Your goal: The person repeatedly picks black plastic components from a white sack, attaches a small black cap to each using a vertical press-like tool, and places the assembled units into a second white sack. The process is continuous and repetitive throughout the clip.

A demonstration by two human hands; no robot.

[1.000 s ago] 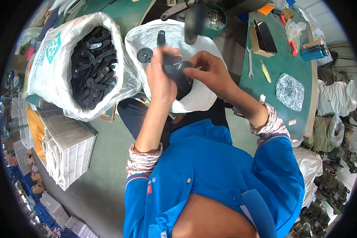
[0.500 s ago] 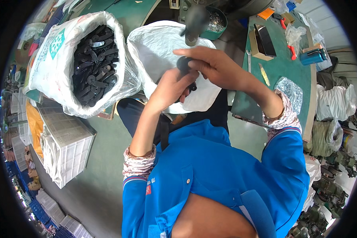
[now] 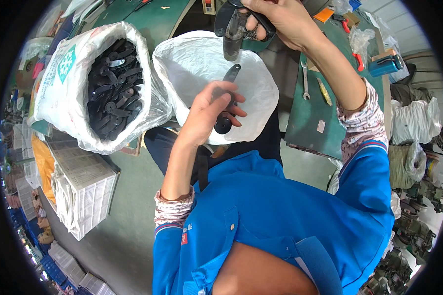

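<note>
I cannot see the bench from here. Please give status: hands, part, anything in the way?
Left hand grips black part over white bag. Right hand on press handle. Nothing between part and press.

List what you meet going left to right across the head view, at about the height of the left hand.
White sack full of black plastic parts → left hand holding a black part over the near-empty white sack → wrench on the green bench → right forearm sleeve.
</note>
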